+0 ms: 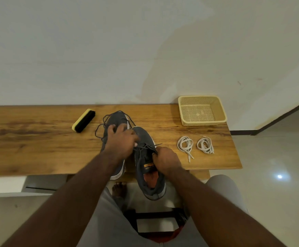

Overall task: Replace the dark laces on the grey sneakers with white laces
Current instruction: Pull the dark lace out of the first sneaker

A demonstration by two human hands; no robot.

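Two grey sneakers lie side by side on the wooden table. The right sneaker hangs over the front edge, heel toward me. The left sneaker sits farther back, with its dark lace pulled loose in loops around its toe. My left hand rests over the left sneaker, its thumb and fingers pinching the right sneaker's dark lace. My right hand pinches the same lace near the tongue. Two coiled white laces, one beside the other, lie to the right.
A yellow-backed shoe brush lies left of the sneakers. A cream plastic basket stands at the table's back right corner, against the wall. My knees, a bare foot and a dark stool are below the table's front edge.
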